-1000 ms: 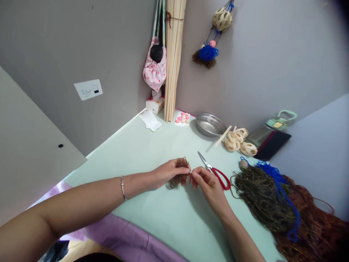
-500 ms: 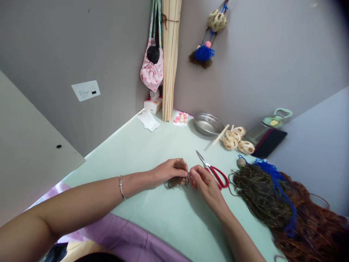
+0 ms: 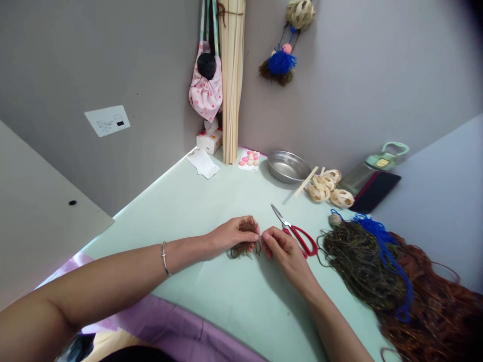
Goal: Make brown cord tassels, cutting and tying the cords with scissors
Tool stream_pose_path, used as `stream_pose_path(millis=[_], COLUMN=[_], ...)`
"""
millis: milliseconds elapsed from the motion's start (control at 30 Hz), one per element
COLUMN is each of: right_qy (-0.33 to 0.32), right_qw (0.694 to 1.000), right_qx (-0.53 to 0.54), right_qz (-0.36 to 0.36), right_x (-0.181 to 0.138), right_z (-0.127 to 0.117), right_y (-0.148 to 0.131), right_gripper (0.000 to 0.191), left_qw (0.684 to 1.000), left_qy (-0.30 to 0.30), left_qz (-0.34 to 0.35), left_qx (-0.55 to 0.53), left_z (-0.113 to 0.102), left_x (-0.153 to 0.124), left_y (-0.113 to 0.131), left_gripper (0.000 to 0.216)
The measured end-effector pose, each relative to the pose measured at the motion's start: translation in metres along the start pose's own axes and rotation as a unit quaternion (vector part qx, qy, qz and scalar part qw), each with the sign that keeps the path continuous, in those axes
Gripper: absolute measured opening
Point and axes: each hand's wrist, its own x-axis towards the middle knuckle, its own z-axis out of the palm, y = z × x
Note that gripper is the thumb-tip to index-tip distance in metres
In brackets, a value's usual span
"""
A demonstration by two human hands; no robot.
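My left hand (image 3: 230, 235) is closed round a small bundle of brown thread (image 3: 247, 247) that rests on the pale green table (image 3: 211, 291). My right hand (image 3: 284, 249) meets it from the right, its fingertips pinched on a thin strand at the bundle's edge. Red-handled scissors (image 3: 296, 232) lie just behind my right hand, blades pointing away from me.
A big heap of olive, blue and rust thread (image 3: 385, 271) fills the right side. Behind the scissors sit woven cane balls (image 3: 326, 188), a metal bowl (image 3: 287, 166), a card of pink beads (image 3: 249, 159) and a phone (image 3: 375, 191). Bamboo strips (image 3: 231, 80) stand upright in the corner.
Both hands stay pinched on the bundle with small finger movements. The camera has tilted slightly, shifting everything a little up and left in the picture.
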Motion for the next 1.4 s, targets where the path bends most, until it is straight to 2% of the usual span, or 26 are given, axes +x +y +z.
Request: stream_pose_path(millis=[100, 233, 300, 600, 700, 900, 1033, 1167, 1300, 1400], right_qy=[0.004, -0.047, -0.053, 0.042, 0.045, -0.001, 0.000, -0.034, 0.008, 0.032], right_qw=[1.000, 0.999, 0.998, 0.997, 0.997, 0.999, 0.999, 0.999, 0.997, 0.992], right_qx=[0.011, 0.026, 0.016, 0.059, 0.063, 0.030, 0.039, 0.040, 0.073, 0.120], right_qz=[-0.007, -0.004, 0.001, -0.009, -0.011, -0.012, -0.018, -0.015, -0.006, -0.004], right_x=[0.0002, -0.0018, -0.0027, -0.0022, -0.0025, -0.0012, -0.0006, -0.0007, -0.0003, -0.0005], right_z=[-0.0005, 0.0004, 0.0006, -0.0012, 0.0016, 0.0070, 0.0064, 0.0051, 0.0048, 0.0054], right_y=[-0.0012, -0.0022, -0.0018, -0.0051, -0.0065, -0.0059, -0.0059, -0.0045, -0.0040, -0.0054], right_gripper=[0.036, 0.033, 0.032, 0.018, 0.021, 0.041, 0.038, 0.037, 0.028, 0.020], left_qw=[1.000, 1.000, 1.000, 1.000, 1.000, 1.000, 1.000, 1.000, 0.999, 0.999], left_qy=[0.002, -0.002, 0.000, -0.002, 0.002, -0.009, 0.005, 0.004, 0.022, 0.014], left_qz=[-0.004, 0.001, 0.005, 0.000, 0.002, 0.006, 0.008, 0.011, 0.000, 0.005], left_qx=[-0.004, -0.001, 0.003, 0.000, -0.003, -0.003, -0.017, -0.021, -0.028, -0.030], left_z=[0.0011, 0.0018, 0.0013, 0.0001, 0.0004, 0.0011, 0.0027, 0.0022, -0.0001, -0.0006], left_x=[-0.0005, -0.0015, -0.0017, -0.0013, -0.0020, -0.0035, -0.0033, -0.0020, -0.0005, -0.0009], left_y=[0.0020, 0.0042, 0.0043, 0.0006, 0.0011, 0.0029, 0.0060, 0.0056, 0.0014, 0.0008], left_gripper=[0.027, 0.024, 0.023, 0.026, 0.026, 0.029, 0.034, 0.034, 0.036, 0.033])
